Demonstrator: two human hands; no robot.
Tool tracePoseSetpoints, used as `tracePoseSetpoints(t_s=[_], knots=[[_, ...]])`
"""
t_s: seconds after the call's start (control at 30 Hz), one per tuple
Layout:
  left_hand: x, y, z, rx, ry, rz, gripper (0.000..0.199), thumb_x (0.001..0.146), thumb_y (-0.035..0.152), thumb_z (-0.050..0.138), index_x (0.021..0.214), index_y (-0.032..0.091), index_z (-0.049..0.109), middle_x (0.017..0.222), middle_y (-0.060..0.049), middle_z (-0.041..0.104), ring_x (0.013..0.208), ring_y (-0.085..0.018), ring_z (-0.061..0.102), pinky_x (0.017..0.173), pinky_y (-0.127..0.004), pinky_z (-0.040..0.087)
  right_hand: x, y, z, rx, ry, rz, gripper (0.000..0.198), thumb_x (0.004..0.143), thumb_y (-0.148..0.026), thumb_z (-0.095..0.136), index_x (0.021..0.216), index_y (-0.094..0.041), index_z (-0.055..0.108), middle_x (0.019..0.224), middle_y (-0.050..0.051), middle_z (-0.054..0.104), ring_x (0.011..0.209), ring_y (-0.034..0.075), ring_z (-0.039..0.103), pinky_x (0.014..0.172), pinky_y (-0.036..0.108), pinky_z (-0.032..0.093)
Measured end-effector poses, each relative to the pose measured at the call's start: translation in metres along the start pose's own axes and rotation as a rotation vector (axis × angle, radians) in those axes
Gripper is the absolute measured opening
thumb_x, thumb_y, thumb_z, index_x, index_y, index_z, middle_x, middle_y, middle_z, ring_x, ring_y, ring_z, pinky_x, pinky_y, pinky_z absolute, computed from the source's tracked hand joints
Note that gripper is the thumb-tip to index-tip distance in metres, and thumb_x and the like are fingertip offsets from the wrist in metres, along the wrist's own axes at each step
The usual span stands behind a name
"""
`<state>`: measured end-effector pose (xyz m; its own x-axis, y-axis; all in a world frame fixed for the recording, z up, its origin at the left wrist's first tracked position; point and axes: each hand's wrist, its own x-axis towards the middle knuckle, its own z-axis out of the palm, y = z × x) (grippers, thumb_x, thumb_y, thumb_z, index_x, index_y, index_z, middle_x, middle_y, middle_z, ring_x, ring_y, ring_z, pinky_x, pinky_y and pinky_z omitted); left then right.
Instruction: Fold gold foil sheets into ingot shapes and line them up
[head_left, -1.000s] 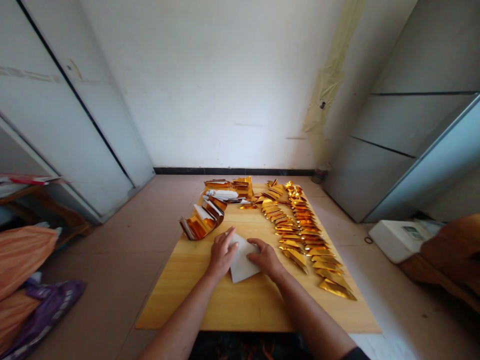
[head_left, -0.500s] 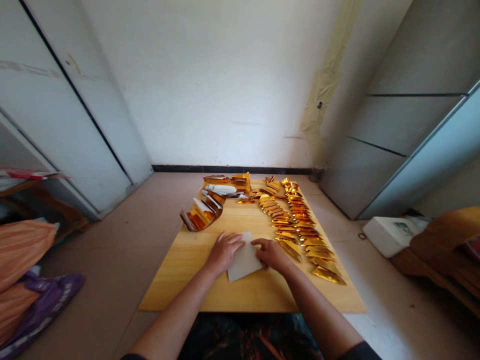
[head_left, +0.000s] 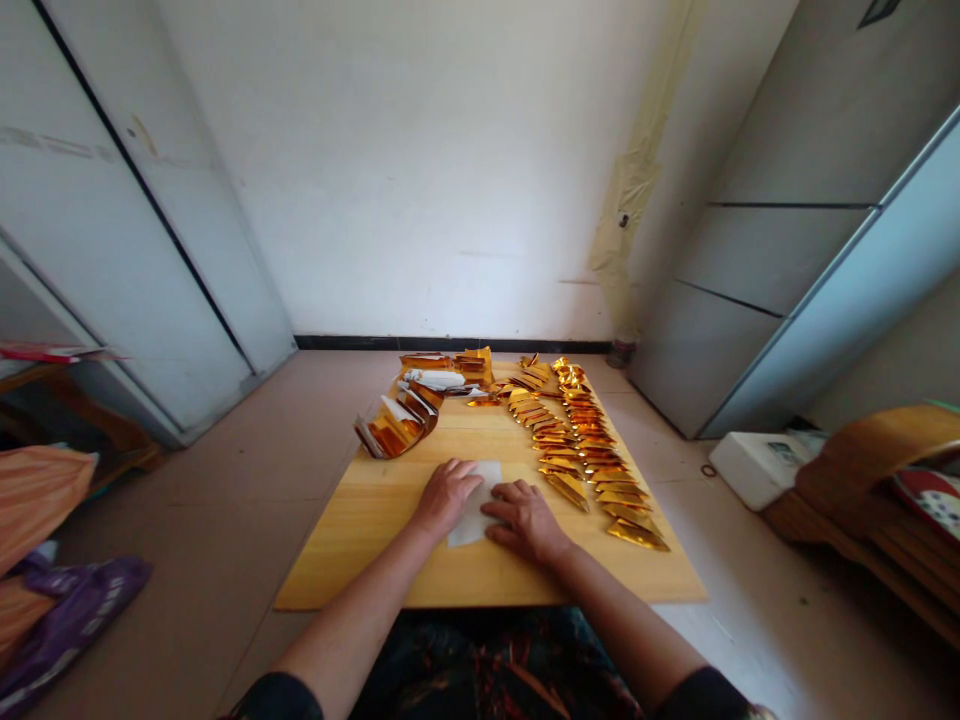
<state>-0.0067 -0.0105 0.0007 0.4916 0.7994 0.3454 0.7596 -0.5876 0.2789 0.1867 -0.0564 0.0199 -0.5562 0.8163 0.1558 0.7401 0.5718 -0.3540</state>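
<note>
A sheet of pale paper lies on the wooden board in front of me, its whitish side up. Across its left edge rests my left hand, palm down with the fingers stretched out. From the other side my right hand lies on the sheet's right part, fingers extended and slightly apart. Both hands press on the paper without gripping it. To the right of my right hand are rows of folded gold foil paper pieces, overlapping one another.
The wooden board has sheets of gold foil paper curled at its far left, beside a white bundle. A second gold row runs along the right edge. A white box stands on the floor at right.
My right hand has gone from a pointing shape to lying flatter, with more fingers on the paper. The visible part of the sheet looks narrower. The view has shifted slightly.
</note>
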Motion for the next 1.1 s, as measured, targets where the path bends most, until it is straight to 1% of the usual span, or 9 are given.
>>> tracePoseSetpoints(t_s=[0.17,0.27,0.33,0.43,0.53,0.67,0.8,1.0,1.1], knots=[[-0.018,0.012,-0.014,-0.119,0.004,0.055,0.027,0.083,0.01,0.045,0.091,0.02,0.069,0.093,-0.006,0.067,0.093,-0.017,0.057,0.09,-0.031,0.046,-0.004,0.004,0.011,-0.005,0.082,-0.004,0.025,0.087,-0.04,0.056,0.108,-0.031,0.068,0.114,0.006,0.06,0.101,0.023,0.048,0.086,0.036,0.035],[-0.035,0.017,-0.026,-0.153,-0.076,0.095,0.023,0.079,0.021,0.054,0.097,0.021,0.068,0.104,-0.006,0.066,0.099,-0.019,0.058,0.093,-0.033,0.046,-0.003,0.005,0.009,0.005,0.079,-0.008,0.026,0.087,-0.039,0.057,0.109,-0.031,0.068,0.114,0.006,0.06,0.101,0.023,0.049,0.086,0.036,0.036],[-0.046,0.016,-0.031,-0.161,-0.122,0.118,0.04,0.071,0.024,0.061,0.111,0.021,0.064,0.12,-0.008,0.061,0.112,-0.023,0.054,0.101,-0.039,0.042,-0.002,0.007,0.007,0.032,0.071,0.0,0.025,0.086,-0.038,0.058,0.107,-0.031,0.069,0.114,0.006,0.061,0.101,0.023,0.05,0.086,0.035,0.036],[-0.056,0.009,-0.029,-0.196,-0.148,0.101,0.059,0.065,0.011,0.054,0.124,0.02,0.056,0.13,-0.008,0.057,0.121,-0.022,0.05,0.108,-0.041,0.036,0.0,0.011,0.006,0.088,0.068,0.012,0.024,0.087,-0.038,0.057,0.104,-0.029,0.071,0.111,0.006,0.063,0.099,0.021,0.053,0.087,0.034,0.037],[-0.056,0.004,-0.021,-0.217,-0.11,0.055,0.064,0.064,0.002,0.043,0.123,0.02,0.057,0.127,-0.006,0.06,0.119,-0.018,0.052,0.108,-0.039,0.036,0.002,0.015,0.005,0.177,0.063,-0.006,0.026,0.089,-0.04,0.052,0.101,-0.028,0.072,0.106,0.005,0.066,0.096,0.019,0.057,0.088,0.033,0.039],[-0.051,0.009,-0.017,-0.221,-0.068,-0.011,0.054,0.068,0.003,0.045,0.116,0.022,0.062,0.119,-0.005,0.065,0.112,-0.019,0.057,0.104,-0.038,0.04,-0.001,0.018,0.002,0.27,0.054,-0.039,0.032,0.086,-0.044,0.053,0.103,-0.025,0.072,0.11,0.007,0.066,0.1,0.02,0.058,0.091,0.034,0.04],[-0.043,0.016,-0.019,-0.297,-0.03,-0.155,0.029,0.082,0.018,0.048,0.103,0.022,0.068,0.105,-0.005,0.071,0.098,-0.018,0.063,0.094,-0.032,0.046,-0.011,0.019,-0.001,0.329,0.042,-0.046,0.052,0.072,-0.046,0.068,0.118,-0.022,0.064,0.113,0.007,0.066,0.103,0.025,0.058,0.092,0.038,0.04],[-0.023,0.013,-0.013,-0.39,0.01,-0.381,0.027,0.088,0.027,0.045,0.104,0.021,0.067,0.103,-0.004,0.071,0.095,-0.016,0.064,0.084,-0.025,0.046,0.003,0.01,0.0,0.39,0.136,0.231,0.028,0.087,-0.032,0.048,0.101,-0.022,0.069,0.09,0.003,0.071,0.083,0.018,0.062,0.074,0.026,0.044],[-0.011,0.015,-0.012,-0.3,0.03,-0.516,0.025,0.086,0.027,0.049,0.105,0.022,0.065,0.102,-0.004,0.071,0.092,-0.017,0.065,0.079,-0.025,0.046,0.023,0.001,-0.001,0.214,0.157,0.455,0.025,0.088,-0.033,0.047,0.091,-0.021,0.069,0.082,0.003,0.071,0.075,0.016,0.062,0.065,0.023,0.04]])
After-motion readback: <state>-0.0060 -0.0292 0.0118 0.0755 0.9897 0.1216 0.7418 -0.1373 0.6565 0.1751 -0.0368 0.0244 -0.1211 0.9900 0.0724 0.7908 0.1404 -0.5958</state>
